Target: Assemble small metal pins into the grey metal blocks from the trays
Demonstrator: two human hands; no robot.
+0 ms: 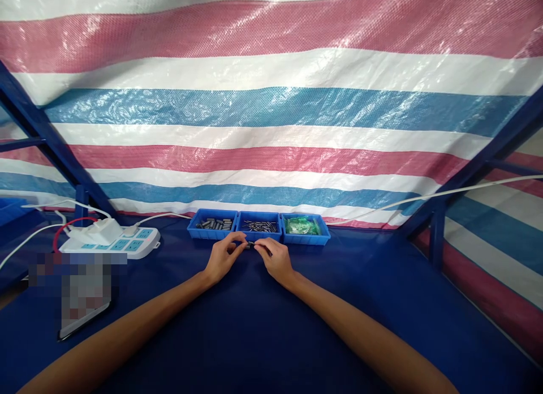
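My left hand [223, 256] and my right hand [276, 258] meet fingertip to fingertip just in front of three blue bins. Pinched in the left fingers is a small dark grey piece [248, 245], which looks like the cylinders in the left bin [211, 233]. The right fingers are closed at its other side on a thin, light metal piece [253, 243], mostly hidden and too small to name surely. Short grey metal cylinders [218, 223] lie in the left bin. Thin metal pin-like parts [261, 227] fill the middle bin [259, 235].
Green plastic packets [301, 226] lie in the right bin [306, 239]. At left, a white power strip [146, 244] carries plugs and cables, with a phone-like device [85, 320], partly blurred, before it. Blue frame bars [436, 230] and a striped tarp [271, 111] enclose the blue tabletop [263, 337].
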